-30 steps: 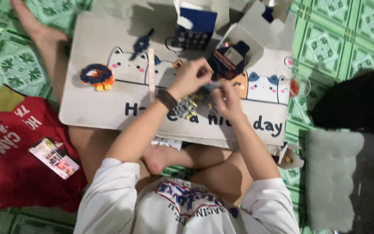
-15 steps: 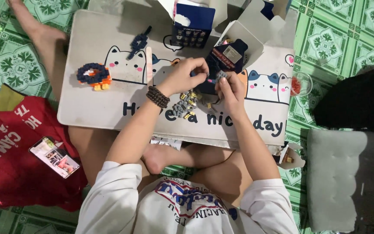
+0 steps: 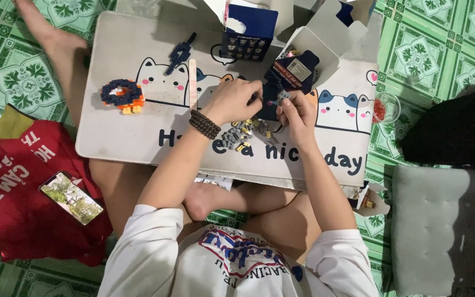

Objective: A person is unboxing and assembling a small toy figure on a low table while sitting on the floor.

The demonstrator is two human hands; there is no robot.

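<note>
1. Since the earlier frame both hands have drawn closer together over the middle of the lap bench [image 3: 116, 137]; the left hand [image 3: 232, 102] has slid right toward the dark blue piece [image 3: 270, 96].
2. The left hand, with a dark bead bracelet [image 3: 204, 124] at the wrist, pinches that piece; the right hand [image 3: 298, 113] pinches a tiny brick [image 3: 282, 97] just beside it.
3. A pile of small grey and yellow bricks [image 3: 240, 135] lies on the bench right under the hands.
4. Open room: the bench's left half is mostly bare, save a round blue-and-orange build [image 3: 121, 93] and a dark blue chain-like strip [image 3: 180, 52].
5. At the far edge stands an opened dark blue box [image 3: 248, 33]; right of it a white carton [image 3: 317, 44] with flaps up holds a dark blue card.
6. Off the bench's right edge sits a small clear cup [image 3: 383, 107] of red bits; on the floor at left, a phone [image 3: 71, 198] lies on red cloth [image 3: 23, 220].
</note>
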